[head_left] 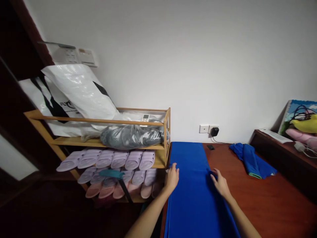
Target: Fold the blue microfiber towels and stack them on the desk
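Observation:
A long blue cloth [189, 195], folded into a strip, lies lengthwise over the reddish-brown wooden tabletop [247, 195]. At its left edge, my left hand [172, 178] is closed with curled fingers on the fabric; the thumb is mostly hidden. Opposite it, my right hand [221, 184] pinches the right edge, where the fabric rises a little and casts a dark shadow. Layered folds show along the cloth's near left side. A second blue cloth piece with green trim [255, 162] lies crumpled further right, apart from my hands.
Left of the table stands a wooden rack [138, 121] with white bags [81, 87], a plastic-wrapped grey bundle [133, 135] and several slippers [104, 159]. A black plug [214, 131] sits in the wall socket. A raised dark shelf [279, 155] borders the right side.

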A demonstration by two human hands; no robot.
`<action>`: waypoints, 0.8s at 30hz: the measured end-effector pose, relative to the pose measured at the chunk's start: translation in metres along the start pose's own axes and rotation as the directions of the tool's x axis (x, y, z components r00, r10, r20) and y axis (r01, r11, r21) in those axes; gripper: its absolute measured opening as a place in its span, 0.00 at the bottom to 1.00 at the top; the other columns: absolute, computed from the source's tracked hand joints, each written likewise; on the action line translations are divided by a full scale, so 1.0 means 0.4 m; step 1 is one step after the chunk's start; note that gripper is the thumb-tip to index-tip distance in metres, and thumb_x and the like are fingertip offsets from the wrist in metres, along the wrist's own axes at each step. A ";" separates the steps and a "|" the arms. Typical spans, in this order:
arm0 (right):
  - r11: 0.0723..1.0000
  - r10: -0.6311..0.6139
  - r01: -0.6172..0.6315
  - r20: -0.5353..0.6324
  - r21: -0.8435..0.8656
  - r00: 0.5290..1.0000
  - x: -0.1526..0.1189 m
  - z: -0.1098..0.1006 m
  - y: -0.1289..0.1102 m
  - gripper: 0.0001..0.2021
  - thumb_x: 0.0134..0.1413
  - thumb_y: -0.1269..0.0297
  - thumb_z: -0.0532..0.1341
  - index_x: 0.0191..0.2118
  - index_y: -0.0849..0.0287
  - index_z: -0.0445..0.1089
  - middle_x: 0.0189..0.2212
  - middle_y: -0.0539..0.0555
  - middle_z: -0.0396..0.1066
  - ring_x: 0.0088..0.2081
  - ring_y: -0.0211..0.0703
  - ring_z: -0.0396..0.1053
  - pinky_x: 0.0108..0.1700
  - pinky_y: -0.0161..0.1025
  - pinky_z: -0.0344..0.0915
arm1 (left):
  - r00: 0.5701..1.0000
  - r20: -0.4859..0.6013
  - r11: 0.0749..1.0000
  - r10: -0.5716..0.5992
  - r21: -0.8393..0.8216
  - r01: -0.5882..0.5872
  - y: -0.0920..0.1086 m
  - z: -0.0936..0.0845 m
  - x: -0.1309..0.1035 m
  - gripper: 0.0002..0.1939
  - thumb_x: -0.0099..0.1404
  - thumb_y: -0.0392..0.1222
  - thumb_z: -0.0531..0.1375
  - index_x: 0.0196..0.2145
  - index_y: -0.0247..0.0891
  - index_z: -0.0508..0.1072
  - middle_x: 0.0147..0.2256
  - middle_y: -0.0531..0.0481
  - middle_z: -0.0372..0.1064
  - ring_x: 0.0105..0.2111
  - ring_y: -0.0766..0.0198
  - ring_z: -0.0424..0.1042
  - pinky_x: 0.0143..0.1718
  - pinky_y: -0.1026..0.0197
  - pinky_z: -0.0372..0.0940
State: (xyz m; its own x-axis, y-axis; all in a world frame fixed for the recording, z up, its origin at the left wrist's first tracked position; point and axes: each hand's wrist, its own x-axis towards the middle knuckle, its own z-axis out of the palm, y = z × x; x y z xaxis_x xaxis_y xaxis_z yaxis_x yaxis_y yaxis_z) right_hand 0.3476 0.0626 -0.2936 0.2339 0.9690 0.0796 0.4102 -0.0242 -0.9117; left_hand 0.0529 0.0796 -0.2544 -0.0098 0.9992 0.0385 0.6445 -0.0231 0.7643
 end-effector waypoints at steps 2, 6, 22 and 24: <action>0.968 -0.115 0.135 0.107 -0.209 0.988 -0.025 0.030 0.012 0.30 0.50 0.46 0.56 0.57 0.53 0.62 0.58 0.56 0.61 0.61 0.49 0.54 0.62 0.51 0.47 | 0.991 0.042 0.987 0.129 0.096 -0.132 0.001 0.035 -0.039 0.25 0.67 0.45 0.51 0.60 0.41 0.57 0.59 0.42 0.58 0.60 0.53 0.56 0.59 0.49 0.51; 0.716 -0.144 0.268 0.238 -0.645 0.960 -0.055 0.066 0.041 0.31 0.59 0.45 0.43 0.65 0.51 0.48 0.66 0.51 0.42 0.66 0.45 0.37 0.63 0.55 0.40 | 0.929 0.189 0.824 0.318 0.429 -0.369 -0.034 0.086 -0.077 0.30 0.68 0.52 0.46 0.64 0.42 0.50 0.66 0.46 0.42 0.65 0.52 0.39 0.63 0.43 0.38; 0.595 -0.144 0.260 0.218 -0.761 0.965 -0.165 0.044 0.052 0.31 0.60 0.43 0.39 0.66 0.50 0.43 0.66 0.51 0.41 0.66 0.46 0.37 0.63 0.56 0.42 | 0.906 0.231 0.738 0.354 0.526 -0.423 -0.056 0.073 -0.172 0.30 0.69 0.54 0.42 0.65 0.41 0.47 0.66 0.46 0.39 0.65 0.53 0.39 0.63 0.40 0.38; 0.597 -0.143 0.255 0.212 -0.761 0.967 -0.185 0.041 0.046 0.31 0.61 0.44 0.39 0.66 0.50 0.43 0.66 0.51 0.42 0.66 0.46 0.37 0.63 0.56 0.42 | 0.905 0.235 0.735 0.355 0.528 -0.425 -0.054 0.070 -0.192 0.30 0.69 0.54 0.42 0.65 0.42 0.46 0.66 0.46 0.40 0.65 0.53 0.39 0.63 0.40 0.38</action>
State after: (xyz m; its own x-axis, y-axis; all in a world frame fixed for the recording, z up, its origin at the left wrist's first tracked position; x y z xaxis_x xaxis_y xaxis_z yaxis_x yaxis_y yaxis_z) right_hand 0.3234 -0.0055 -0.3227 -0.0198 0.9924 0.1215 0.9750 0.0461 -0.2172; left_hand 0.0612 0.0044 -0.2919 0.3995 0.9036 0.1550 0.8814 -0.4250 0.2060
